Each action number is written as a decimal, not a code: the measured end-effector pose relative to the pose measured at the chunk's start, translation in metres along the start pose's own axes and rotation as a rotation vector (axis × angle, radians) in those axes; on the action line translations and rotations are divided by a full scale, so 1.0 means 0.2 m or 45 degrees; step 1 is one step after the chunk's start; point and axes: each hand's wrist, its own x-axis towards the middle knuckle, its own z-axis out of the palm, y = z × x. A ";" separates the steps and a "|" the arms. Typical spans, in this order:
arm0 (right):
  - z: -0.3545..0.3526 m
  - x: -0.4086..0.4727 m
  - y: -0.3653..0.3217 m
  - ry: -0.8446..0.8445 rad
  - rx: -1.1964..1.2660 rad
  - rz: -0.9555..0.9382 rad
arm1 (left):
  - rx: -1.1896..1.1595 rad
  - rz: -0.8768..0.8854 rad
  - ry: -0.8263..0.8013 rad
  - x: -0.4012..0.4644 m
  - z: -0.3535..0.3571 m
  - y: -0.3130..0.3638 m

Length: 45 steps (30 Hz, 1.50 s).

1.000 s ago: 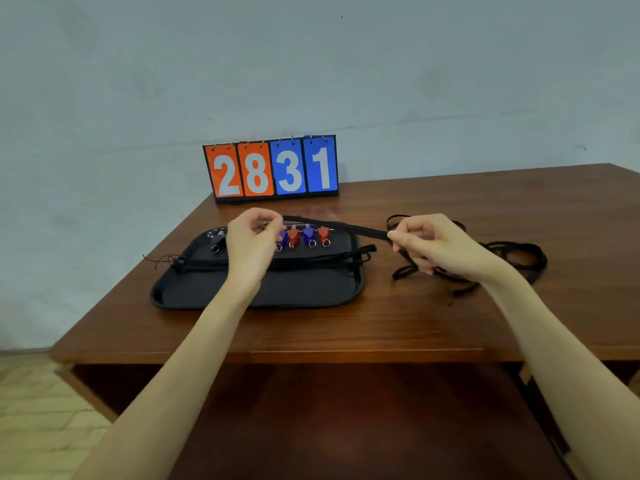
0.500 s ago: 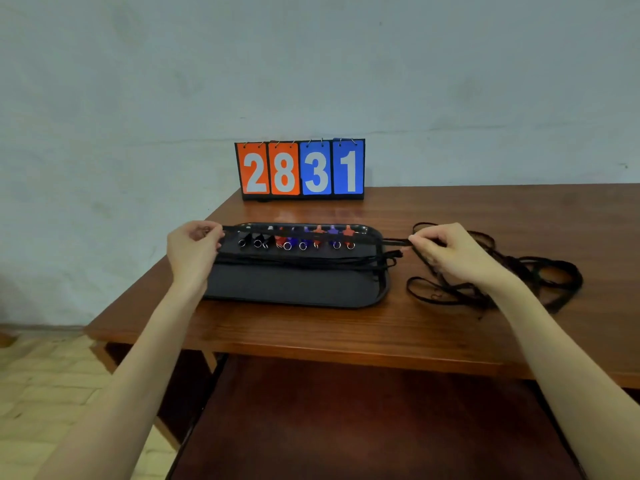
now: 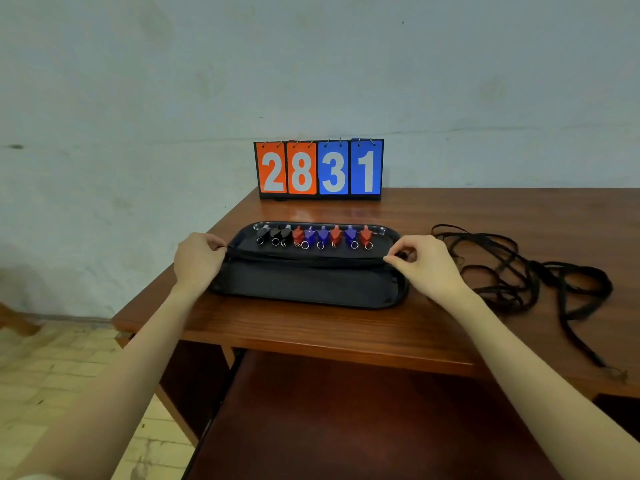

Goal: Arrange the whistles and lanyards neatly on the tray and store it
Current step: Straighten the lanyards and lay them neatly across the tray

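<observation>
A black tray lies on the wooden table. Along its far edge stands a row of several whistles, black, red and blue, each with a metal ring. Black lanyards lie stretched lengthwise across the tray's middle. My left hand pinches the left end of a lanyard at the tray's left rim. My right hand pinches the right end at the tray's right rim. A loose tangle of black lanyards lies on the table to the right of the tray.
A flip scoreboard reading 2831 stands at the back of the table against the wall. A lower wooden shelf shows under the table's front edge. Tiled floor lies to the left.
Both hands have drawn apart, pulling the lanyard straight and lowering it across the tray. The left hand went to the tray's left rim, the right to its right rim.
</observation>
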 end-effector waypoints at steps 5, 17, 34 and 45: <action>0.03 0.00 -0.01 -0.046 -0.263 -0.003 | 0.055 0.054 -0.010 0.01 0.01 -0.02; -0.21 -0.09 0.19 0.115 -0.137 0.108 | 0.069 0.463 -0.084 -0.23 0.10 0.20; -0.22 -0.05 0.34 -0.101 -0.432 0.405 | -0.326 0.838 -0.444 -0.58 0.36 0.76; -0.43 -0.13 0.28 0.041 1.161 0.804 | -0.553 0.728 -0.586 -0.65 0.38 0.90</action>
